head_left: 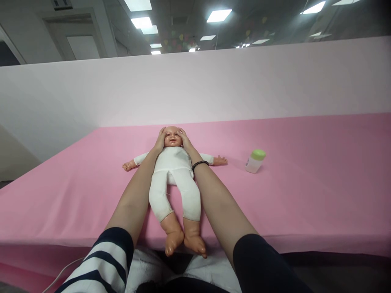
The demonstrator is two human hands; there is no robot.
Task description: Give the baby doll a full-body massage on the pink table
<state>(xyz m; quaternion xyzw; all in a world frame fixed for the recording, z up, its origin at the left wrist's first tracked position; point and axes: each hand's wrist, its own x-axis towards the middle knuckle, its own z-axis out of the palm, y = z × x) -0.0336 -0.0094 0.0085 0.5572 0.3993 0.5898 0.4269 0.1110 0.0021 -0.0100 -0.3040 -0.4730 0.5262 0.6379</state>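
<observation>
Left hand: I have the left hand [159,140] on the left side of the doll's head, cupping it, with the bare forearm running back to a striped sleeve [104,260].

Right hand: The right hand [185,138] mirrors it on the right side of the head. A dark beaded bracelet [200,164] sits at the wrist, and a dark sleeve [262,264] shows near the camera.

Fingers: On both hands they lie close together and curve over the head, with no pinch. From this view, I cannot tell how hard they press or make out each finger.

Doll: The doll [174,179] lies on its back, mid-table, head far and feet near. Its arms are out to the sides, its body is white cloth, and its feet [174,240] reach the near table edge.

Bottle: The bottle [255,161] sits well to the right of the doll, apart from both hands, with its green cap [259,154] on. I cannot be sure whether it stands upright, as the lens bends things here.

Table: A pink cloth [305,183] covers it, with a pale pink backdrop [195,89] along the far side.

Progress so far: Both hands are on the head, while the capped bottle sits untouched.
</observation>
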